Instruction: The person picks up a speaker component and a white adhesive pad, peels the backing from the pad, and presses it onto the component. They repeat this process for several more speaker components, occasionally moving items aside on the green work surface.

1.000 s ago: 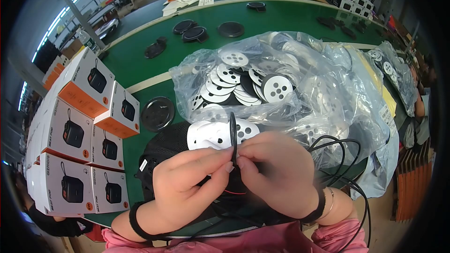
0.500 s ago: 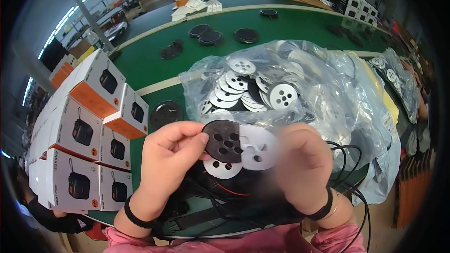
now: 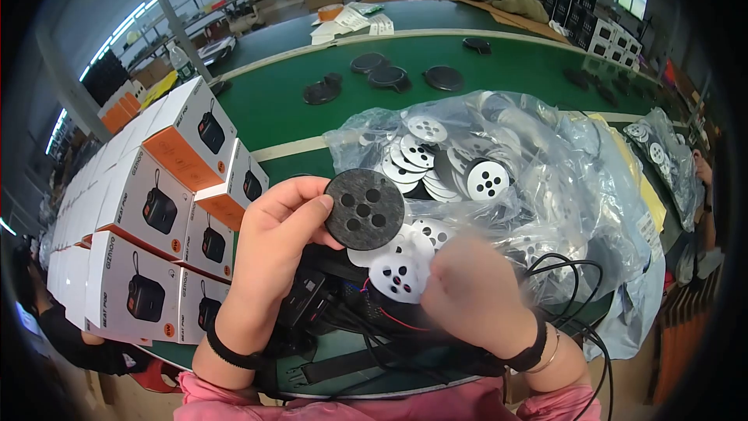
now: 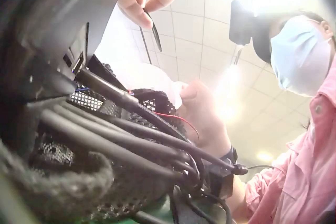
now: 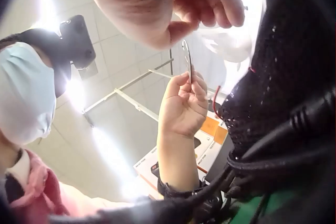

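Note:
My left hand (image 3: 276,234) pinches the edge of a thin black disc (image 3: 363,228) with several round holes, its dark fuzzy face turned to the head camera. Seen edge-on, the same disc (image 5: 190,62) stands between thumb and fingers in the right wrist view. My right hand (image 3: 475,288), blurred in the head view, has curled fingers pinching a thin white perforated backing sheet (image 3: 397,277). Other white backing pieces (image 3: 366,257) lie behind the disc. Below the hands is a black mesh-covered thing (image 4: 152,100) with a red wire.
A clear plastic bag (image 3: 538,179) holds many white-faced perforated discs (image 3: 488,180). Stacked speaker boxes (image 3: 148,265) stand at the left. Black cables (image 3: 573,265) loop at the right. Round black parts (image 3: 388,78) lie on the green table (image 3: 280,129).
The white backing has come off the black disc, from edge-on through half peeled to fully apart. My right hand has moved down with it; the left holds the disc up.

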Tool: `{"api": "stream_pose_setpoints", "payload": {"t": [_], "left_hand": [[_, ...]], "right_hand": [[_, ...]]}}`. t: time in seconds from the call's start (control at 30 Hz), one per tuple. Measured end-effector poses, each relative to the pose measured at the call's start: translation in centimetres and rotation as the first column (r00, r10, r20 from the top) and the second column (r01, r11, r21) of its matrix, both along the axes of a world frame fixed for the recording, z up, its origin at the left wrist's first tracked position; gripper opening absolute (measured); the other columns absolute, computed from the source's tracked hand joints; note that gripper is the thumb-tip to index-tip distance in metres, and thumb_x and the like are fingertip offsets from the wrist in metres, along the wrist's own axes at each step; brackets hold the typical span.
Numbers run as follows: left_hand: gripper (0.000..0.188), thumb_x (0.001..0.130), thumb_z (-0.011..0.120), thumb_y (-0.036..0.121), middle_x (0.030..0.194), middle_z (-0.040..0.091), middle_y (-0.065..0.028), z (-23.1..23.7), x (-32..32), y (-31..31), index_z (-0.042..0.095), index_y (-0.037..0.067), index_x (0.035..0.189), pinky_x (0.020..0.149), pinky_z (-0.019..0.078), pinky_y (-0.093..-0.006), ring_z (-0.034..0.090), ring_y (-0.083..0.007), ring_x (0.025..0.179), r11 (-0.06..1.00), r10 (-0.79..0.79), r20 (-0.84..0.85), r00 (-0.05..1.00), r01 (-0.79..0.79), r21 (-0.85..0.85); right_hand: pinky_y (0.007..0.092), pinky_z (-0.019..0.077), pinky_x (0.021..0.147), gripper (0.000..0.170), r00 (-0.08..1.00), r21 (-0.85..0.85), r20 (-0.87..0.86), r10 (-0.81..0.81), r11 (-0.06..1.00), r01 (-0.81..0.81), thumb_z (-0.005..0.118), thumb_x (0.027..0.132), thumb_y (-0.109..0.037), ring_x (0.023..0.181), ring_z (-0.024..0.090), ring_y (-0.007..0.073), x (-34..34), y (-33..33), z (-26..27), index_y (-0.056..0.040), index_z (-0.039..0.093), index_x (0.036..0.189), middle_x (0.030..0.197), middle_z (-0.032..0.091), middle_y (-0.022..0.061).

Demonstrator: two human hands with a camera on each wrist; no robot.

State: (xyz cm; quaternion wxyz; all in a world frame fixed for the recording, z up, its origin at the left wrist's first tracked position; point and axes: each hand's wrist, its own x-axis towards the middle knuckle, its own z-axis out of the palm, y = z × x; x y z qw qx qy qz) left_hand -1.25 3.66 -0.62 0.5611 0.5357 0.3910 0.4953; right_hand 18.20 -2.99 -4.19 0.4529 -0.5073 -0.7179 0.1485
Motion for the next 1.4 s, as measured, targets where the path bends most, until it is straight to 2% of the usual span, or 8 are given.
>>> {"api": "stream_pose_setpoints", "payload": {"t": [0.33, 0.43, 0.73, 0.8, 0.93, 1.0, 1.13, 1.4], "left_hand": [[0.018, 0.083, 0.049, 0.005, 0.081, 0.059, -0.0036, 0.5, 0.4, -1.4, 0.056, -0.004, 0.097, 0.058, 0.0439, -0.0194, 0.055, -0.0081, 0.064, 0.97, -0.195, 0.034, 0.98, 0.198, -0.139], [0.019, 0.084, 0.048, 0.007, 0.078, 0.059, -0.0014, 1.0, 0.5, -2.4, 0.056, -0.002, 0.098, 0.055, 0.0415, -0.0183, 0.052, -0.006, 0.062, 0.874, -0.382, 0.07, 0.922, 0.385, -0.297], [0.023, 0.085, 0.048, 0.009, 0.086, 0.059, 0.0004, 1.8, 1.6, -3.7, 0.056, 0.0, 0.105, 0.054, 0.0396, -0.0161, 0.05, -0.0032, 0.065, 0.616, -0.624, 0.136, 0.77, 0.591, -0.52], [0.026, 0.086, 0.048, 0.012, 0.09, 0.058, 0.0, 3.3, 2.1, -3.9, 0.054, 0.001, 0.109, 0.057, 0.0405, -0.0169, 0.05, -0.0035, 0.069, 0.735, -0.648, -0.168, 0.743, 0.552, -0.394], [0.03, 0.082, 0.049, 0.009, 0.103, 0.055, -0.0075, 7.7, 2.8, -3.1, 0.053, 0.001, 0.11, 0.061, 0.0459, -0.0217, 0.056, -0.0116, 0.085, 0.969, -0.193, -0.42, 0.887, 0.24, 0.061], [0.037, 0.08, 0.048, 0.021, 0.104, 0.055, -0.0096, 9.5, 2.7, -0.9, 0.053, -0.001, 0.11, 0.059, 0.0447, -0.0209, 0.056, -0.0126, 0.084, 0.918, 0.022, -0.454, 0.89, 0.163, 0.363], [0.036, 0.082, 0.047, 0.025, 0.099, 0.056, -0.0076, 10.8, 2.7, 4.2, 0.055, 0.001, 0.107, 0.062, 0.0432, -0.0211, 0.055, -0.011, 0.081, 0.922, 0.124, -0.28, 0.952, -0.007, 0.386], [0.032, 0.078, 0.05, 0.027, 0.098, 0.058, -0.0058, 6.4, 3.9, 17.5, 0.06, 0.005, 0.098, 0.068, 0.0449, -0.0283, 0.055, -0.0161, 0.081, 0.955, 0.183, -0.722, 0.668, 0.053, 0.291]], "right_hand": [[0.0253, 0.0346, 0.042, 0.014, 0.994, 0.027, -0.103, -0.047, 0.998, 0.05, 0.064, 0.066, -0.003, 0.05, 0.046, 0.0157, 0.1, -0.2, 0.9, -0.0055, 0.059, 0.079, 0.075, 0.053, 0.0061], [0.0252, 0.0388, 0.049, 0.025, 0.954, 0.211, -0.274, 0.124, 0.975, -0.066, 0.066, 0.065, -0.002, 0.058, 0.049, 0.0149, 0.4, -0.3, 1.3, -0.0046, 0.062, 0.09, 0.09, 0.055, 0.0092], [0.0315, 0.0436, 0.068, 0.026, 0.887, 0.482, -0.032, 0.46, 0.785, -0.389, 0.066, 0.062, -0.002, 0.08, 0.055, 0.0245, 1.7, -0.6, 1.9, -0.0043, 0.062, 0.088, 0.097, 0.057, 0.0082], [0.031, 0.0435, 0.068, 0.023, 0.878, 0.487, -0.105, 0.467, 0.794, -0.364, 0.063, 0.064, 0.0, 0.079, 0.056, 0.0246, 1.8, -0.9, 1.3, -0.0032, 0.06, 0.087, 0.093, 0.058, 0.0086], [0.0289, 0.0429, 0.066, 0.017, 0.837, 0.276, -0.457, 0.301, 0.943, -0.188, 0.055, 0.07, 0.005, 0.076, 0.058, 0.0233, 1.9, -2.1, 0.1, 0.0001, 0.054, 0.086, 0.086, 0.058, 0.011], [0.0246, 0.0428, 0.065, 0.015, 0.832, 0.307, -0.477, 0.282, 0.941, -0.143, 0.052, 0.077, 0.004, 0.073, 0.057, 0.0155, 1.5, -1.8, 0.1, 0.0019, 0.053, 0.091, 0.085, 0.058, 0.0091], [0.018, 0.0433, 0.066, 0.015, 0.574, 0.095, -0.788, 0.225, 0.964, -0.247, 0.049, 0.085, 0.001, 0.074, 0.052, 0.0047, 0.4, -1.7, 0.9, 0.0033, 0.05, 0.099, 0.087, 0.057, 0.0032], [0.0181, 0.0432, 0.063, 0.014, 0.442, -0.048, -0.887, 0.136, 0.923, -0.381, 0.052, 0.084, -0.002, 0.073, 0.053, 0.0049, -0.1, -1.1, -0.1, 0.0015, 0.05, 0.097, 0.084, 0.057, 0.0028]]}}
